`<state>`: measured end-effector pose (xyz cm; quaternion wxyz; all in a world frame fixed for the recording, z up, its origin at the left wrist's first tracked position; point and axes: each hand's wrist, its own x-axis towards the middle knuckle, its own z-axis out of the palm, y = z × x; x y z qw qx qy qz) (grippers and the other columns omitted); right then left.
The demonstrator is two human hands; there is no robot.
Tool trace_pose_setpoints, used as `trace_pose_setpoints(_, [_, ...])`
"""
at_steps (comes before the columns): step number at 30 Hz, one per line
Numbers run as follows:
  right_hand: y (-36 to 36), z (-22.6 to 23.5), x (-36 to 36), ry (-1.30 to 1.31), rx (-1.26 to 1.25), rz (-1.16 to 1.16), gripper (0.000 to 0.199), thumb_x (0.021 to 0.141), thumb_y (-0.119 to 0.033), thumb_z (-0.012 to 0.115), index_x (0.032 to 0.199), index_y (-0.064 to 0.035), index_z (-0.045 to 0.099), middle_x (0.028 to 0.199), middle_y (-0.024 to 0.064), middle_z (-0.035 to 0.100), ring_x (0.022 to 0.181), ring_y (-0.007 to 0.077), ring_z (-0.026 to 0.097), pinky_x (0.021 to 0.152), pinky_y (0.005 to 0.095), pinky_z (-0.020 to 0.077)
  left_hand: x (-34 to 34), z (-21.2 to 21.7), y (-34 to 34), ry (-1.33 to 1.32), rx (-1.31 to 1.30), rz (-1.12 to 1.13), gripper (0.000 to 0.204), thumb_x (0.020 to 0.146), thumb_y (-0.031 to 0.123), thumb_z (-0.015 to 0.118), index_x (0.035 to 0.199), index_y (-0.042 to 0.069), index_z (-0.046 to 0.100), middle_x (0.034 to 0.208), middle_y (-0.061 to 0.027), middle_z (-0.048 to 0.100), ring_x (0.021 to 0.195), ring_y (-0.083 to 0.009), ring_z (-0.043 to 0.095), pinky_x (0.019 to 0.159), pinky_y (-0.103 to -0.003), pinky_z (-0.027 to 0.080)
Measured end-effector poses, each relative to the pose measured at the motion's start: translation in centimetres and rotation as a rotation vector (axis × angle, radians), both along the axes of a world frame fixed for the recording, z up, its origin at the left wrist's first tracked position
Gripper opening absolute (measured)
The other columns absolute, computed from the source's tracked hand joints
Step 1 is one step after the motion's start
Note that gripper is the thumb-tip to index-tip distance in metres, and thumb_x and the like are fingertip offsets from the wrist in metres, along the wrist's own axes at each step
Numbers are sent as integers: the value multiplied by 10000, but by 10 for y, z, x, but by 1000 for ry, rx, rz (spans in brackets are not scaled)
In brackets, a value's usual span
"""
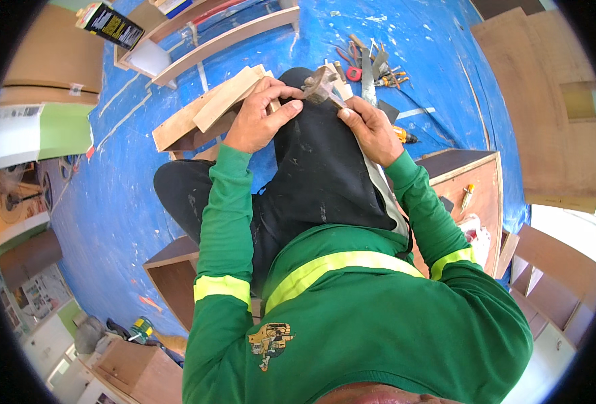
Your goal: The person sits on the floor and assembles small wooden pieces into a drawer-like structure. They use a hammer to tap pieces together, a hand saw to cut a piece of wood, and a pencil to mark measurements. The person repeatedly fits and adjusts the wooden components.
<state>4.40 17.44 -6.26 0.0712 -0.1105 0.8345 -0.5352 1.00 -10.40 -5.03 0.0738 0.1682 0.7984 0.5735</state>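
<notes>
My right hand (pixel 373 131) is closed round the handle of a hammer (pixel 320 85), whose worn metal head is raised over my knee. Close to the hammer head, my left hand (pixel 263 116) has its thumb and index finger nearly together in a pinch; whatever is between them is too small to make out. Beneath and beside the left hand lie pale wooden strips (pixel 227 101), partly over a box-like wooden piece (pixel 176 128). More light wood shows behind the hammer head, its lower part hidden by my leg.
On the blue floor sheet (pixel 122 202), beyond my right hand, lie a handsaw (pixel 368 77), a red tape measure (pixel 354 73), several hand tools and a yellow power tool (pixel 405 135). A wooden cabinet (pixel 480 172) stands at right, a long wooden frame (pixel 227 42) ahead, a metal can (pixel 109 25) far left.
</notes>
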Motion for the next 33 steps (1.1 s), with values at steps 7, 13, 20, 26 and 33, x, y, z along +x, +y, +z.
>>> trace_pose_setpoints(7, [0,-1,-2,-64,-7,15,357,1131,-346,606,1115,5,666,859,114,620,839,188,577,790,379,493,3,1,0,19,-22,40,348,966,314,779,1173,35,792,1089,-50,605,1056,-181,588,989,-319,448])
trace_pose_setpoints(13, [4,-7,-5,-181,-96,10,379,1155,-367,571,1047,-16,667,838,19,564,811,119,510,742,314,449,3,6,0,-10,-66,35,335,965,348,771,1132,60,808,1056,-54,606,988,-191,580,935,-330,457])
trace_pose_setpoints(20, [2,-2,-9,-283,-191,11,380,1168,-369,548,1003,-48,664,781,-59,492,717,53,409,631,255,331,1,-3,1,51,-62,45,307,964,334,780,1095,57,805,1025,-61,600,989,-208,574,932,-335,448])
trace_pose_setpoints(26, [1,-2,-11,-302,-196,-4,379,1169,-372,546,996,-59,671,744,-74,471,682,44,401,603,255,313,1,-3,1,50,-52,48,296,968,329,783,1092,62,806,1000,-52,587,983,-206,569,923,-335,445])
trace_pose_setpoints(33, [2,-4,-12,-302,-212,-8,420,1170,-412,536,983,-62,673,735,-74,463,667,43,398,592,255,307,1,0,2,16,-33,57,287,959,338,793,1093,85,813,978,-31,568,863,-170,515,798,-310,417])
